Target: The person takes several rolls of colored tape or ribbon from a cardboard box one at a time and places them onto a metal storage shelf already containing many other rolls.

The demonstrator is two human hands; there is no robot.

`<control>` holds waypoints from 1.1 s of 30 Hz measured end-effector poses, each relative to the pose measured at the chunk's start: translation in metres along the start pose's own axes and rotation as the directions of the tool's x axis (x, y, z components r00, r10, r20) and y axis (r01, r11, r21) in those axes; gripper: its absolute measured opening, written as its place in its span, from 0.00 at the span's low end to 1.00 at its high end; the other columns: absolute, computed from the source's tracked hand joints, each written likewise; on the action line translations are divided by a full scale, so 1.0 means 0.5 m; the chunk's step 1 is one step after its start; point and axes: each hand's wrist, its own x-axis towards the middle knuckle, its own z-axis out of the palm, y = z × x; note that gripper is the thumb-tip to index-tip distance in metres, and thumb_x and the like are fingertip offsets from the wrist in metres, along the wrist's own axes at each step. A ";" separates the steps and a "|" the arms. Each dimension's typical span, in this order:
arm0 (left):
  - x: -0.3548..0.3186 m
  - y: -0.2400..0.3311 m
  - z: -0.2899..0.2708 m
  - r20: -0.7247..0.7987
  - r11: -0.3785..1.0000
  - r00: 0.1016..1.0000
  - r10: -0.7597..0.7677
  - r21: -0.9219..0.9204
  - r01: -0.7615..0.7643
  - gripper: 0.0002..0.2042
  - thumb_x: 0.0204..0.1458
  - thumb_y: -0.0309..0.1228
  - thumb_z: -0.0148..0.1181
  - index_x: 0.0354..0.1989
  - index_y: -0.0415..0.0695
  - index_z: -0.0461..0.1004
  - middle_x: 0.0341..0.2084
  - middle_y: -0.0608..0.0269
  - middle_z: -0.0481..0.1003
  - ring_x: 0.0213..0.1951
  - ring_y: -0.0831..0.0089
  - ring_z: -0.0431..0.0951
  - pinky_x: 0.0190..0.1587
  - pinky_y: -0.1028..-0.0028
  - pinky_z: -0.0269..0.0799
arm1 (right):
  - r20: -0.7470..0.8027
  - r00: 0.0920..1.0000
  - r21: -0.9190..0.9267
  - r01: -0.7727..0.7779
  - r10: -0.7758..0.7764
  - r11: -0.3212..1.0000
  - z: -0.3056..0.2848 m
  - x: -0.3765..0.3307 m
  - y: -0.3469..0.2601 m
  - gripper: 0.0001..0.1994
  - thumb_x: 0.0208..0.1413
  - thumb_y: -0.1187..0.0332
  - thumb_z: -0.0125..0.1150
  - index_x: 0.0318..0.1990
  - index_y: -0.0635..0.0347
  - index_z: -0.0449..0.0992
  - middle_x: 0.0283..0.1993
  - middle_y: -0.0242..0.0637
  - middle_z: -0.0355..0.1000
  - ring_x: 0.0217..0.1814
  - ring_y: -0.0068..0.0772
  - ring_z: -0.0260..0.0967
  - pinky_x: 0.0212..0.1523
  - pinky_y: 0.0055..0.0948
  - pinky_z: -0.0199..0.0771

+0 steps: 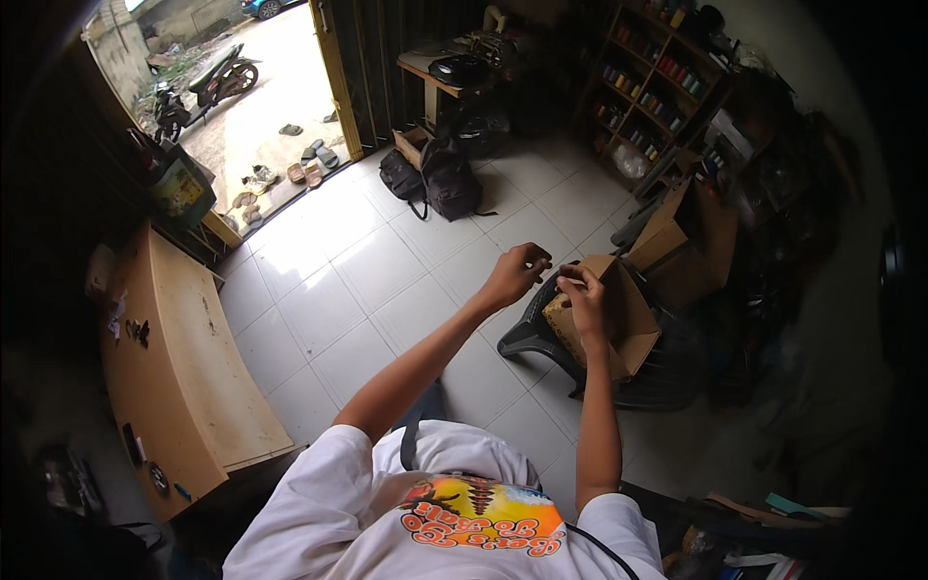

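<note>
Both my hands are raised close together in front of me, with a small gap between their fingertips. My left hand [515,276] is closed, its fingers bent toward the thumb as in a pinch. Closed in much the same way, my right hand [587,302] has its fingertips turned toward the left one. Whatever they hold, if anything, is too small to make out. Below and beside the right hand is an open cardboard box [638,333], which rests on a dark plastic chair [523,333]. The right hand and forearm hide part of the box.
Another open cardboard box [667,230] stands beyond. A wooden table [208,372] runs along the left. Black backpacks [450,181] sit on the tiled floor [382,280] near the doorway. Shelves [652,72] with thread spools stand far right. Strips of material [764,512] lie at lower right.
</note>
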 end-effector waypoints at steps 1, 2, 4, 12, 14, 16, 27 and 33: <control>0.054 -0.001 -0.016 -0.006 1.000 1.000 0.003 -0.014 -0.003 0.13 0.61 0.32 0.51 0.46 0.34 0.70 0.39 0.56 0.78 0.34 0.73 0.79 0.33 0.75 0.74 | -0.023 0.999 -0.004 0.038 -0.038 0.999 0.007 0.052 0.002 0.13 0.54 0.71 0.60 0.46 0.67 0.74 0.39 0.35 0.74 0.35 0.22 0.69 0.40 0.22 0.69; 0.099 -0.005 -0.036 -0.001 1.000 1.000 -0.005 -0.020 0.005 0.13 0.61 0.33 0.51 0.47 0.34 0.70 0.40 0.56 0.78 0.35 0.73 0.79 0.33 0.75 0.74 | -0.035 0.999 0.011 0.022 -0.022 1.000 0.018 0.090 -0.005 0.13 0.54 0.72 0.60 0.46 0.67 0.74 0.39 0.36 0.74 0.35 0.22 0.69 0.40 0.23 0.69; 0.190 -0.008 -0.066 0.035 1.000 0.999 -0.014 -0.018 0.015 0.14 0.61 0.33 0.50 0.47 0.34 0.70 0.40 0.56 0.78 0.35 0.72 0.79 0.34 0.75 0.74 | -0.082 0.997 0.050 0.000 0.005 0.999 0.029 0.169 -0.021 0.14 0.53 0.72 0.60 0.46 0.68 0.73 0.40 0.36 0.74 0.36 0.21 0.70 0.41 0.23 0.68; 0.541 -0.028 -0.016 0.398 0.999 0.917 -0.023 -0.013 0.031 0.14 0.61 0.30 0.49 0.50 0.34 0.69 0.43 0.55 0.76 0.38 0.68 0.79 0.37 0.73 0.76 | -0.409 0.910 0.075 -0.034 0.062 0.997 -0.069 0.388 0.038 0.14 0.51 0.70 0.62 0.44 0.64 0.75 0.36 0.34 0.74 0.33 0.23 0.70 0.36 0.23 0.67; 0.628 -0.035 0.024 0.480 1.000 0.877 -0.022 0.015 0.016 0.14 0.60 0.30 0.49 0.51 0.34 0.69 0.43 0.54 0.76 0.38 0.68 0.79 0.37 0.72 0.76 | -0.496 0.868 0.049 0.005 0.020 0.999 -0.114 0.435 0.067 0.14 0.51 0.69 0.63 0.44 0.63 0.74 0.36 0.33 0.74 0.34 0.23 0.70 0.36 0.23 0.68; 0.718 -0.047 0.068 0.565 1.000 0.825 0.006 -0.003 -0.005 0.15 0.60 0.30 0.49 0.51 0.34 0.68 0.43 0.54 0.76 0.38 0.67 0.79 0.38 0.71 0.76 | -0.562 0.825 0.083 -0.013 0.057 0.996 -0.158 0.472 0.096 0.13 0.52 0.68 0.62 0.44 0.62 0.74 0.36 0.32 0.74 0.36 0.22 0.71 0.37 0.23 0.69; 1.170 -0.108 0.206 0.796 1.000 0.605 -0.016 -0.001 0.028 0.16 0.60 0.33 0.48 0.50 0.34 0.68 0.44 0.51 0.75 0.40 0.64 0.79 0.40 0.69 0.76 | -0.763 0.499 0.402 -0.131 0.411 0.906 -0.369 0.753 0.224 0.12 0.51 0.65 0.63 0.43 0.57 0.76 0.35 0.29 0.74 0.32 0.20 0.72 0.27 0.19 0.70; 1.410 -0.160 0.332 0.812 0.989 0.578 -0.082 -0.007 0.149 0.14 0.58 0.26 0.47 0.50 0.34 0.69 0.42 0.54 0.76 0.36 0.67 0.80 0.37 0.71 0.75 | -0.714 0.538 0.417 -0.186 0.447 0.890 -0.469 0.950 0.291 0.14 0.50 0.64 0.62 0.43 0.61 0.75 0.34 0.31 0.72 0.33 0.21 0.69 0.34 0.22 0.69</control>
